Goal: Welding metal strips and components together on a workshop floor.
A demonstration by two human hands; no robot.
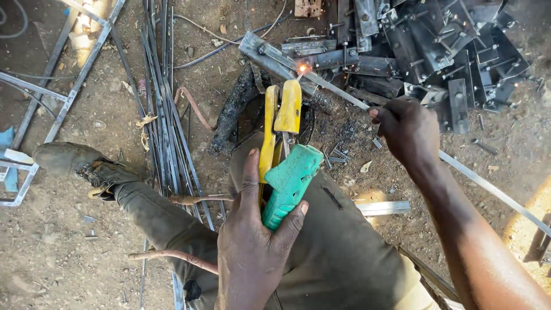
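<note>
Electrode holder point(285, 166), green-handled with yellow jaws, sits centre-frame clamped in the left hand point(252, 241), sparking at twelve o'clock against the flat steel strip point(344, 95) gripped by the right hand point(408, 131).

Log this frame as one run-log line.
left hand: grips green-yellow electrode holder | right hand: holds flat metal strip | spark at strip end | metal brackets behind

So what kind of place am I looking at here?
Most likely an open-air metalworking yard on bare dirt. The left hand holds a welding electrode holder sparking against a flat steel strip held by the right hand, beside piled cut steel plates.
</note>
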